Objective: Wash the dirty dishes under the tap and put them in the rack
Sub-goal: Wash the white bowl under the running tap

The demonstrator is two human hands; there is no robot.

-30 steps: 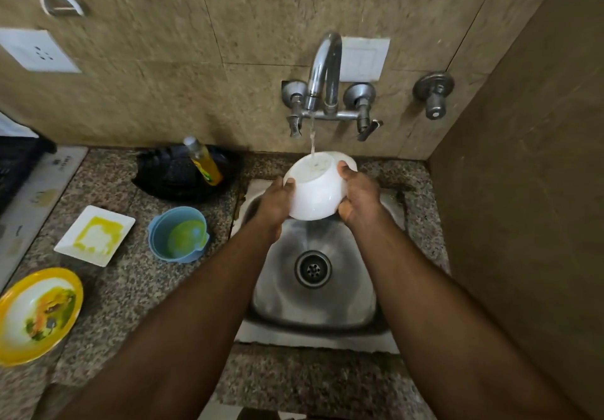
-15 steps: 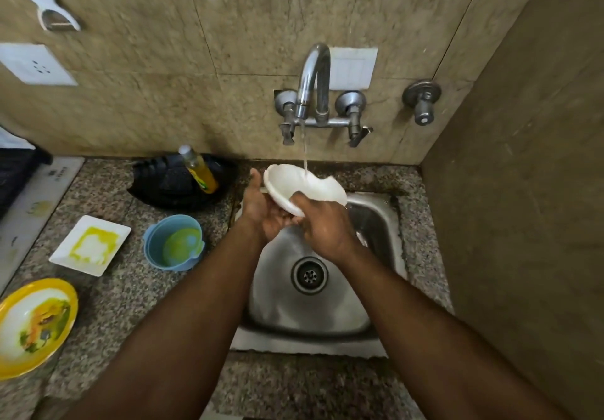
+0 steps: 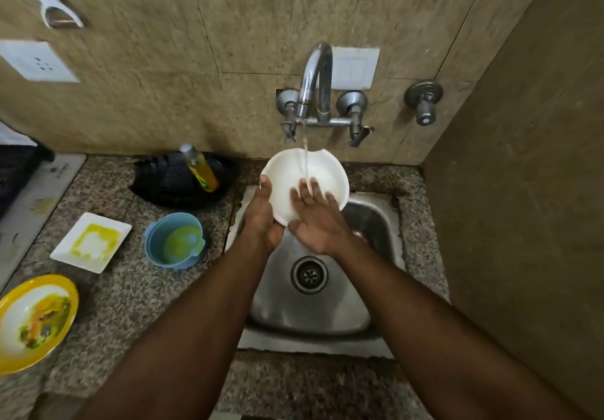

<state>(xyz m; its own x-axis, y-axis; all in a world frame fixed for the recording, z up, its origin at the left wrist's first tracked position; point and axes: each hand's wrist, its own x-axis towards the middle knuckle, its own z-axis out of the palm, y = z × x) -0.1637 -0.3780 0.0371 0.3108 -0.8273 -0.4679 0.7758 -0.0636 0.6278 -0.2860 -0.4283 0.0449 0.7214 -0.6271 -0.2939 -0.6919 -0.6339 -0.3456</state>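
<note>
A white bowl with a notched rim is tilted toward me over the steel sink, its inside under the running tap. My left hand grips the bowl's left rim, thumb on the edge. My right hand lies inside the bowl with straight, spread fingers, and the water stream lands on them. On the counter to the left lie a soiled white square plate, a blue cup with green residue and a yellow-rimmed dirty plate.
A black rack sits at the back of the granite counter, with a yellow soap bottle leaning on it. A second valve juts from the wall at right. A tiled side wall closes off the right.
The bowl turned from bottom-up under the stream to open side facing me. My right hand left the bowl's outside and now lies flat inside it. The left hand kept its hold.
</note>
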